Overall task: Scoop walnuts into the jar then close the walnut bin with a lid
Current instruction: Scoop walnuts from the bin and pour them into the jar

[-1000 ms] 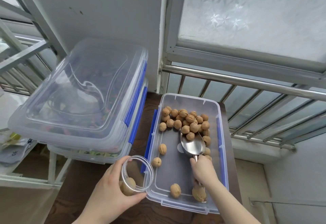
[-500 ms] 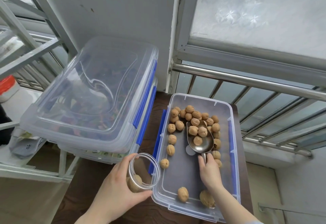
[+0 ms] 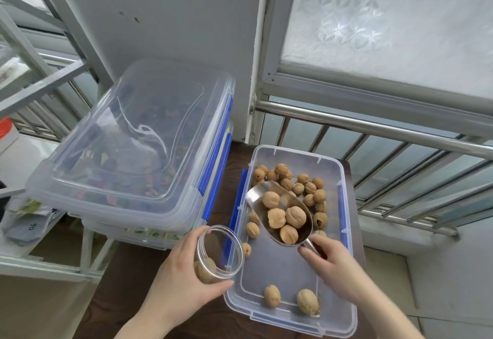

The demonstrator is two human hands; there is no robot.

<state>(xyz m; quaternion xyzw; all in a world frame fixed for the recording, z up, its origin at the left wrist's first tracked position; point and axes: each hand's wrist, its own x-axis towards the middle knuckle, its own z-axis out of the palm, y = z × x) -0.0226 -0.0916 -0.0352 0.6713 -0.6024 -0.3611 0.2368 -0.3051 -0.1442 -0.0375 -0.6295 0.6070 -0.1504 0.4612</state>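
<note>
An open clear walnut bin [image 3: 344, 309] with blue clips sits on a dark wooden table [image 3: 128, 293]. Loose walnuts [image 3: 310, 186] lie mostly at its far end, two near the front. My right hand [image 3: 329, 261] grips the handle of a metal scoop [image 3: 257, 194], raised above the bin and loaded with several walnuts. My left hand [image 3: 181, 274] holds a clear plastic jar [image 3: 221, 248] tilted toward the bin at its left edge. A walnut or two rest inside the jar. The lid of the bin is not identifiable.
Two stacked clear bins with blue clips [image 3: 138, 151] stand to the left, lids on. A metal railing [image 3: 373, 125] and frosted window run behind. A grey metal shelf frame [image 3: 32, 82] stands at the far left, with a red-capped container [image 3: 6, 133].
The scoop has lifted out of the walnut pile with several nuts in it and swung left toward the jar. The jar stays tilted at the bin's left edge.
</note>
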